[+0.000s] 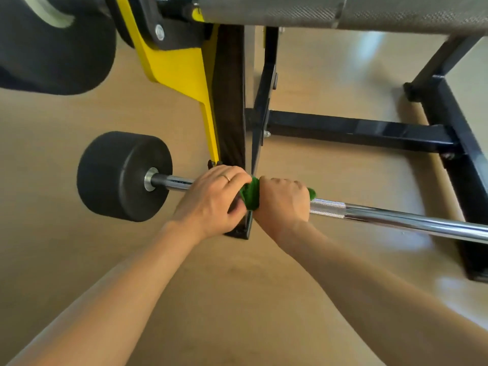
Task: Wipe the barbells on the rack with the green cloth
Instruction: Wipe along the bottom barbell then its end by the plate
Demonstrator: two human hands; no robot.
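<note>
A chrome barbell (396, 219) runs low across the view from a black round weight (116, 175) on the left to the right edge. A green cloth (250, 192) is wrapped around the bar near the rack's upright. My left hand (211, 199) grips the bar and the cloth's left end. My right hand (284, 200) is closed over the cloth on the bar, just right of the left hand. A bit of cloth sticks out past its knuckles. A second, knurled barbell (290, 10) crosses the top of the view with a large black weight (52, 48).
The rack's black upright (231, 101) with a yellow bracket (179, 64) stands right behind my hands. Black base beams (356, 130) lie on the tan floor (184, 273) to the right.
</note>
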